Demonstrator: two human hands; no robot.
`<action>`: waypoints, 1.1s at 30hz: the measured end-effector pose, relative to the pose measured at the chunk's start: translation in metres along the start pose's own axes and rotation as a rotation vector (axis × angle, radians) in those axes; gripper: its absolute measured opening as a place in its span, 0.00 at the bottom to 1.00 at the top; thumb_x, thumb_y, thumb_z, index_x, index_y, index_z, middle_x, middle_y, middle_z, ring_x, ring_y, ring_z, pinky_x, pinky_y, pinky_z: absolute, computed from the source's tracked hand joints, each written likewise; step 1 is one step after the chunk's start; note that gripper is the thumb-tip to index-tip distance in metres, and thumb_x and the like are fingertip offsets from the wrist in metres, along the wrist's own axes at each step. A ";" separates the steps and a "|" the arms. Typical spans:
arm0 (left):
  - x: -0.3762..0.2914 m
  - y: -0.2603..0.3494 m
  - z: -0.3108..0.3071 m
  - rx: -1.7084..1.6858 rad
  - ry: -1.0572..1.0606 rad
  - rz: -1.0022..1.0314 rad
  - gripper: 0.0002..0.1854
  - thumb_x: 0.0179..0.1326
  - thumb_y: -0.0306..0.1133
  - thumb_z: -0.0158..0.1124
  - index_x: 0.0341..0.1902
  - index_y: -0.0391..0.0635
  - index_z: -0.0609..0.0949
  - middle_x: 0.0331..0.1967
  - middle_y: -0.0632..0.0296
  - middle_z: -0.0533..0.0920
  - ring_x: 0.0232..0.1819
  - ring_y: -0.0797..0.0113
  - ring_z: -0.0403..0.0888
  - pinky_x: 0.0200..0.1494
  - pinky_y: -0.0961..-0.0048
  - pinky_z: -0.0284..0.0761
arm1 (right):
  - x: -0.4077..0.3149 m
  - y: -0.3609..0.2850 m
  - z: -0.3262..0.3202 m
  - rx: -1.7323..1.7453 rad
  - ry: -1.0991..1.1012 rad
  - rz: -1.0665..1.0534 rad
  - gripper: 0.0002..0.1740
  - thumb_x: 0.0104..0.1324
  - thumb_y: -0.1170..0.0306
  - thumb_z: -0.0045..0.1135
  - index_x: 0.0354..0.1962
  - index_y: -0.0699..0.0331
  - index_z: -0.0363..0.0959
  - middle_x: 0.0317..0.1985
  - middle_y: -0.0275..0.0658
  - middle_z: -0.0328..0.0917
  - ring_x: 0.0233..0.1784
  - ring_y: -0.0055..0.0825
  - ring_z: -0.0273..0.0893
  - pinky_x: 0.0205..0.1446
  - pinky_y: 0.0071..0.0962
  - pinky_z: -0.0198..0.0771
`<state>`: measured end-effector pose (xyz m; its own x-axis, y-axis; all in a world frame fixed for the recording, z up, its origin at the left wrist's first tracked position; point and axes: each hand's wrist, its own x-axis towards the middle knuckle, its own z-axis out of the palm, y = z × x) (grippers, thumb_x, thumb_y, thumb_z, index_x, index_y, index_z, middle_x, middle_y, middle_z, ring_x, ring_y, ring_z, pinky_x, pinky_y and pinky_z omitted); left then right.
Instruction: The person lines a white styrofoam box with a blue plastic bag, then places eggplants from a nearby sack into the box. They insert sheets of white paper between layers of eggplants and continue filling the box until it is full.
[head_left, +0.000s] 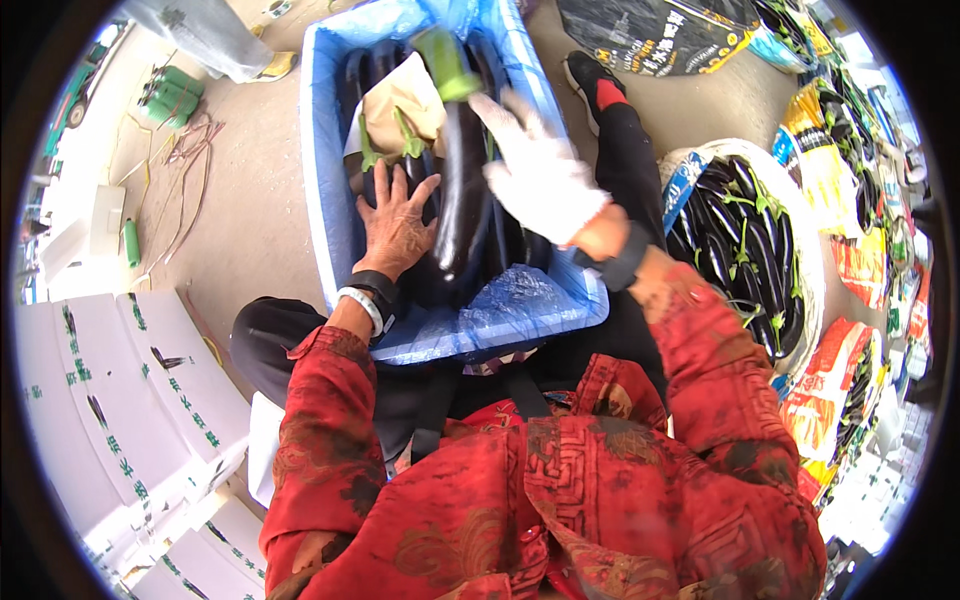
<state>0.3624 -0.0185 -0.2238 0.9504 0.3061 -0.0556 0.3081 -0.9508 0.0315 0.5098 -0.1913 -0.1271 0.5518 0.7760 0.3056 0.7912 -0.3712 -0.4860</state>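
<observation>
Before me is a foam box lined with blue plastic film and holding several long dark eggplants. My left hand, bare, lies with spread fingers on the eggplants, just below the green cap of one eggplant. A large glossy eggplant lies lengthwise on top, its green cap blurred at the far end. To its right, my right hand wears a white glove and is blurred. Its fingers are apart, with the fingertips close to that cap; contact is unclear. Brown paper lies among the eggplants.
A white-rimmed basket of eggplants stands at right, with bagged eggplants beyond. White printed boxes are stacked at left. Green canisters and loose cords lie on the floor. Another person's leg shows at upper left.
</observation>
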 end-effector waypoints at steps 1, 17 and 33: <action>0.000 0.002 0.000 0.002 -0.025 -0.006 0.39 0.52 0.49 0.70 0.69 0.62 0.69 0.72 0.44 0.59 0.78 0.42 0.40 0.62 0.26 0.52 | -0.001 -0.008 0.024 0.388 -0.233 0.363 0.38 0.57 0.65 0.60 0.64 0.67 0.60 0.56 0.61 0.70 0.59 0.54 0.71 0.65 0.42 0.67; -0.001 0.004 0.003 -0.036 0.035 -0.011 0.36 0.50 0.48 0.70 0.65 0.64 0.72 0.72 0.47 0.60 0.79 0.47 0.40 0.61 0.24 0.54 | 0.011 0.005 0.089 0.988 -0.394 0.653 0.42 0.51 0.67 0.74 0.60 0.70 0.62 0.46 0.43 0.76 0.48 0.32 0.76 0.57 0.31 0.69; 0.003 0.011 0.002 -0.171 0.254 0.377 0.37 0.52 0.23 0.58 0.69 0.60 0.70 0.71 0.48 0.63 0.75 0.50 0.57 0.74 0.46 0.45 | -0.007 0.013 0.109 0.413 -0.703 0.362 0.23 0.58 0.57 0.62 0.38 0.70 0.81 0.35 0.54 0.82 0.38 0.44 0.81 0.44 0.41 0.73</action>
<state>0.3689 -0.0285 -0.2258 0.9710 -0.0360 0.2363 -0.0772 -0.9828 0.1675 0.4877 -0.1459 -0.2244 0.3526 0.8306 -0.4310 0.3670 -0.5464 -0.7528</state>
